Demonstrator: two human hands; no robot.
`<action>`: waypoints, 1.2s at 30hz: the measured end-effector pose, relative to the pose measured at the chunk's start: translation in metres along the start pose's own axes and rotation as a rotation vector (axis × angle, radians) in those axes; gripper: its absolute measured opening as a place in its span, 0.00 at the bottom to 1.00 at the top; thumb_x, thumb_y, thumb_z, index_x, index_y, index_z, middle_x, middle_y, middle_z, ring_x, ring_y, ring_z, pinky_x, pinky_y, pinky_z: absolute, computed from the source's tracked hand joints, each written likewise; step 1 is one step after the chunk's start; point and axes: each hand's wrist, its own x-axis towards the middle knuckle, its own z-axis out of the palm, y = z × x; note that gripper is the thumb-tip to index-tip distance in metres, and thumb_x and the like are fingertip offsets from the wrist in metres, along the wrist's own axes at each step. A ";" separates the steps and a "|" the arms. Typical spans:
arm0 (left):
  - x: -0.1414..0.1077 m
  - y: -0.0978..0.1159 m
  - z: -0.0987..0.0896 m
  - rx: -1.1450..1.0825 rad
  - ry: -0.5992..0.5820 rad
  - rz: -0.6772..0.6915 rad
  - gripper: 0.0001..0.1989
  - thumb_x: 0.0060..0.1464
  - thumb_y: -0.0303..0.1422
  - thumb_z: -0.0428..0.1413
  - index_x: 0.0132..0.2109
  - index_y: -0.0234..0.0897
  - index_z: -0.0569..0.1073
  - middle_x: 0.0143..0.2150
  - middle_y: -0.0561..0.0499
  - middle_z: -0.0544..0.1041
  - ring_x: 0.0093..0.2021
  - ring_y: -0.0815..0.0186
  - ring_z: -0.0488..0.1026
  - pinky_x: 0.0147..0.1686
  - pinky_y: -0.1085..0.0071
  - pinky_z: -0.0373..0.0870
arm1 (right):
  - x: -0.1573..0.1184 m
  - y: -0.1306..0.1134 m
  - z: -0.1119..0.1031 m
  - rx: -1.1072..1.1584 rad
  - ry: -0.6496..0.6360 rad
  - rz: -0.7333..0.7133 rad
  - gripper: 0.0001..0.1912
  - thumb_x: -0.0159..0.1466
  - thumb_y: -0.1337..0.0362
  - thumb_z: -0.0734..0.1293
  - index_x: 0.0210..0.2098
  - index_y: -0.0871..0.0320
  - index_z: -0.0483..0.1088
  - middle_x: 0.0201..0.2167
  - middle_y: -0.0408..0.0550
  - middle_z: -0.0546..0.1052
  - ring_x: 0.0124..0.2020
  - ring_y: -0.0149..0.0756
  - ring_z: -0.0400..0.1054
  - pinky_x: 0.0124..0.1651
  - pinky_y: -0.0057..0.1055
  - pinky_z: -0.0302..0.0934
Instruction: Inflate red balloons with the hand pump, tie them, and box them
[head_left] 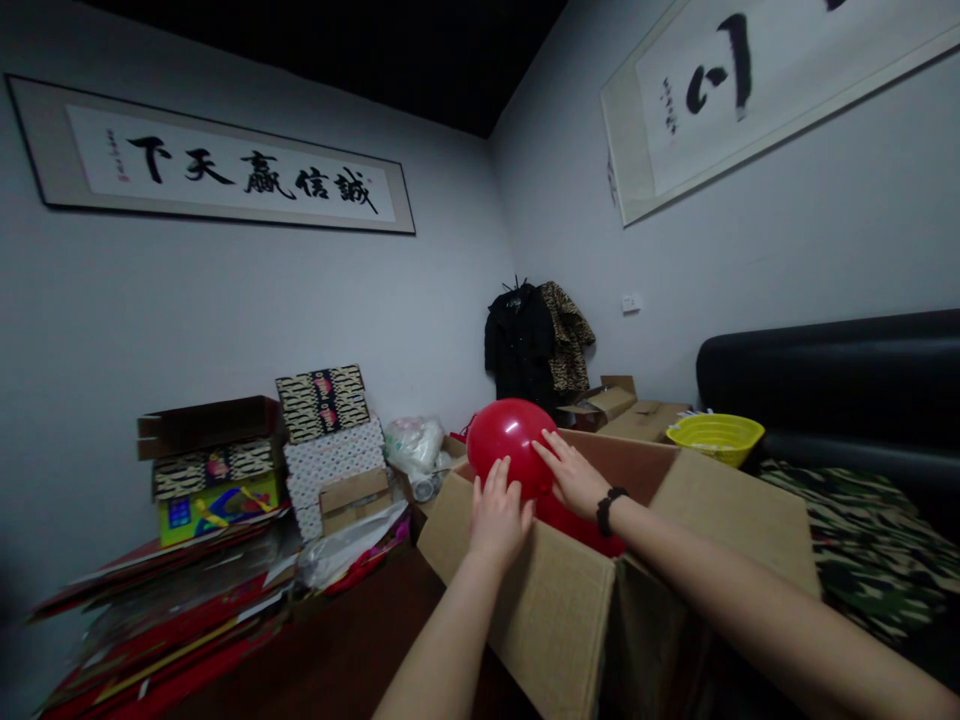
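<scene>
A shiny red balloon [514, 425] sits at the mouth of an open cardboard box [555, 600], rising above its rim. My left hand [499, 515] lies against the balloon's near side with its fingers spread. On the right side, my right hand [574, 475] touches the balloon, fingers stretched out, a dark band on the wrist. Lower in the box shows more red [581, 525], partly covered by my right hand and the front flap. The undersides of both palms are hidden.
Stacked boxes and flat packaging [217, 465] stand on the left. A plastic bag [414, 445] lies behind the box. To the right are a yellow basket [716, 435], camouflage cloth [862, 540] and a black sofa [832, 375]. Coats [521, 345] hang in the corner.
</scene>
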 end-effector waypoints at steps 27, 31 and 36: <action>-0.109 -0.082 -0.050 0.104 -0.338 -0.317 0.25 0.54 0.37 0.48 0.59 0.37 0.61 0.66 0.42 0.50 0.65 0.56 0.47 0.60 0.50 0.44 | -0.001 -0.100 -0.006 0.267 -0.059 -0.003 0.29 0.59 0.57 0.60 0.58 0.61 0.56 0.60 0.57 0.59 0.61 0.42 0.51 0.63 0.42 0.46; -0.156 -0.094 -0.074 0.103 -0.352 -0.353 0.26 0.54 0.35 0.47 0.60 0.40 0.58 0.67 0.44 0.50 0.65 0.58 0.47 0.60 0.51 0.45 | -0.022 -0.158 0.015 0.360 -0.162 -0.074 0.31 0.58 0.56 0.61 0.59 0.58 0.54 0.61 0.54 0.57 0.62 0.40 0.51 0.63 0.40 0.47; -0.239 -0.101 -0.107 0.116 -0.420 -0.472 0.26 0.54 0.33 0.46 0.61 0.40 0.58 0.67 0.45 0.50 0.65 0.60 0.48 0.61 0.52 0.44 | -0.063 -0.222 0.057 0.468 -0.325 -0.115 0.31 0.58 0.56 0.61 0.59 0.55 0.53 0.62 0.50 0.56 0.63 0.36 0.49 0.64 0.36 0.46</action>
